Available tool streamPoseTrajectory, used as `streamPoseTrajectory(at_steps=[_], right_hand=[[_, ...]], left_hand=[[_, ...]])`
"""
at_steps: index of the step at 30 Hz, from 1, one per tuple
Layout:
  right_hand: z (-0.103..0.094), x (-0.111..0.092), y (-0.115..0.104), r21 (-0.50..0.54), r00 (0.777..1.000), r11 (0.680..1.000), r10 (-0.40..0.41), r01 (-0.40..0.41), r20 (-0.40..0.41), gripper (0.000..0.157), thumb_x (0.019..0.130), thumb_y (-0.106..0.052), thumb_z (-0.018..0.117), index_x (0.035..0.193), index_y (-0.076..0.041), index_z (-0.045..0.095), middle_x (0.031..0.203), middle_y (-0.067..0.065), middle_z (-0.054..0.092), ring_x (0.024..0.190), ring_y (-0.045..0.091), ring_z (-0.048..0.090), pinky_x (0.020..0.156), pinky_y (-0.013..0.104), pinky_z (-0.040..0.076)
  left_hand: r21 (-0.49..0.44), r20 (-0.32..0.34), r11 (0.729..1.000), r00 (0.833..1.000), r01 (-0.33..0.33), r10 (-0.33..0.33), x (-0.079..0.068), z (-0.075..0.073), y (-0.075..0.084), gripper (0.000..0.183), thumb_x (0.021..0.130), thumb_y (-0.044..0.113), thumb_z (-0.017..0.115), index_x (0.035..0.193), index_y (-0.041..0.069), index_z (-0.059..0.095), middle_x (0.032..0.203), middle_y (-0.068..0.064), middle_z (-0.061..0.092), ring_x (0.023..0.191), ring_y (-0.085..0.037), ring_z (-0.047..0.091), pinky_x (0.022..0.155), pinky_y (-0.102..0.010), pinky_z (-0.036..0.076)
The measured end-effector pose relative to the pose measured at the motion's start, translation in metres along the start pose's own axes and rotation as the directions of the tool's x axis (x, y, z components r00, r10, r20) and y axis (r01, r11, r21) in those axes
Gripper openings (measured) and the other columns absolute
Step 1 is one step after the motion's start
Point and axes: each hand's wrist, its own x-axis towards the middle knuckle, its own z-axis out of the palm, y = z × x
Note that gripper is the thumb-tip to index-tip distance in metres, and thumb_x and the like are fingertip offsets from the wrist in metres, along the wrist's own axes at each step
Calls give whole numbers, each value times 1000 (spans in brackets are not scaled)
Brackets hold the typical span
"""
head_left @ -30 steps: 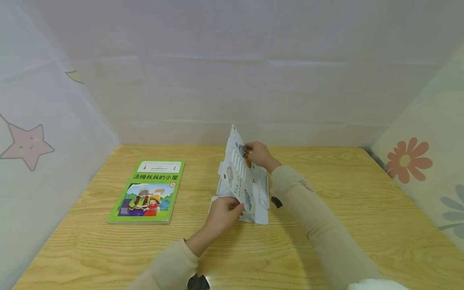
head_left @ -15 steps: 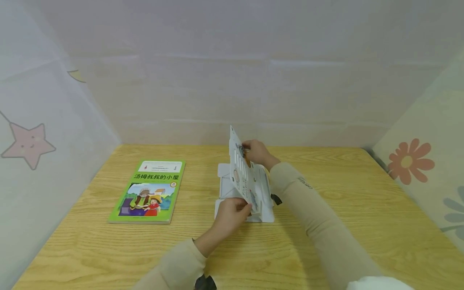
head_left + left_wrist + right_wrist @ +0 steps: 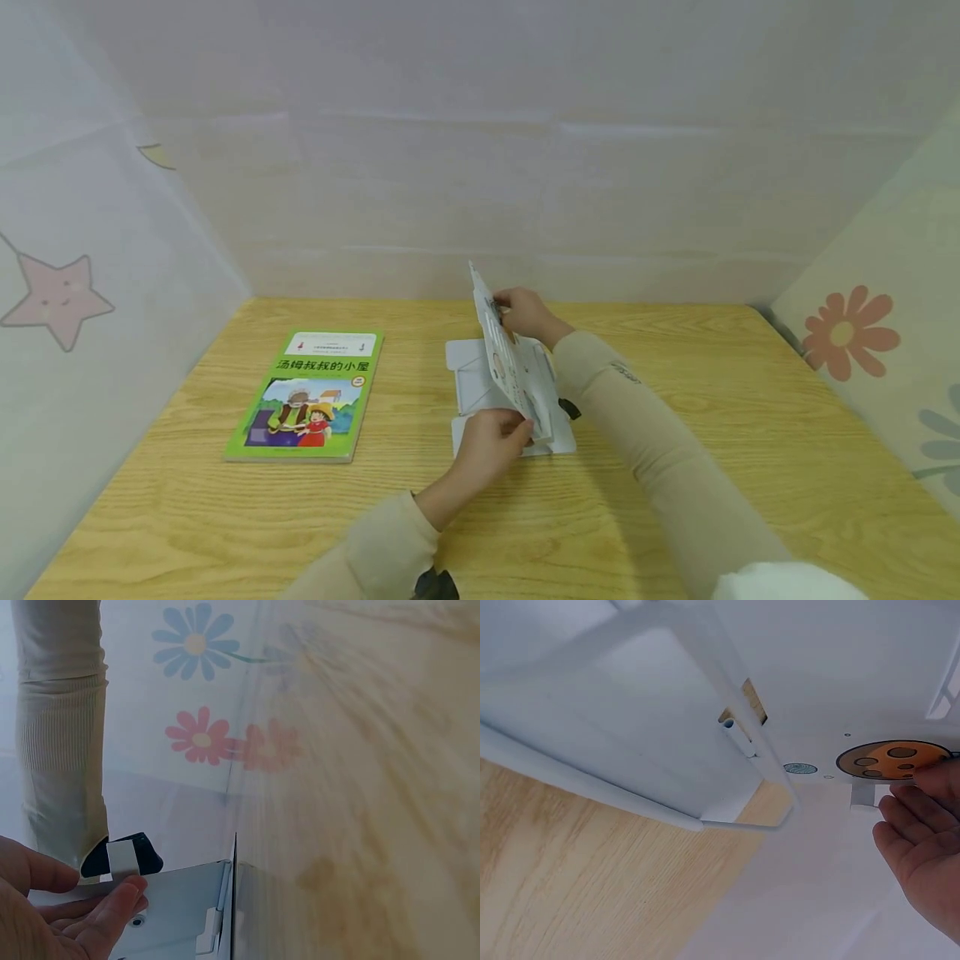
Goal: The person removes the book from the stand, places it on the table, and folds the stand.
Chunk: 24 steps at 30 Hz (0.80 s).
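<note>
A white folding book stand (image 3: 501,354) with printed planets and slots stands mid-table in the head view, its panel raised at a steep tilt above the white base (image 3: 472,385). My left hand (image 3: 489,446) pinches the panel's near lower corner between thumb and fingers. At the far edge, my right hand (image 3: 527,315) grips the panel. The left wrist view shows my left hand (image 3: 71,911) holding a white edge. Close to an orange planet print (image 3: 892,760), the fingers of my right hand (image 3: 930,840) hold the panel's edge in the right wrist view.
To the left lies a green picture-covered book (image 3: 303,400), flat on the wooden table (image 3: 187,517). A pale backdrop (image 3: 420,167) rises behind the table's far edge. Printed side sheets (image 3: 840,333) flank the table.
The panel has turned nearly edge-on to the head view, exposing more of the base at left. My left hand and the base have shifted slightly right; my right hand has moved slightly left.
</note>
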Motion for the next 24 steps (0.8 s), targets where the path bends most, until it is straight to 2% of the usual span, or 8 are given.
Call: streamPoseTrajectory(at_steps=[11,20,24], right_hand=[[3,4,-10,-42,998,997,-68,68,3,41,75,9,46,116,8,49,116,20,50,110,30,43,92,35,34],[4,7,-12,-71,999,997,-43,44,29,42,78,7,46,119,6,47,118,18,49,112,29,41,92,36,34],[5,5,-11,-78,999,996,-47,48,15,39,79,7,49,117,5,49,117,18,50,111,29,42,91,37,35]], left_hand=[[-24,3,1000,1000,-9,9,2,2,0,18,82,5,53,74,-7,65,63,-8,62,54,-8,56,46,-17,43],[-26,0,1000,1000,1,-1,5,5,3,19,82,6,53,75,-7,65,65,-9,63,58,-11,58,48,-17,43],[-56,4,998,1000,-6,6,6,8,2,19,81,6,53,77,-8,64,67,-11,63,59,-14,60,50,-17,44]])
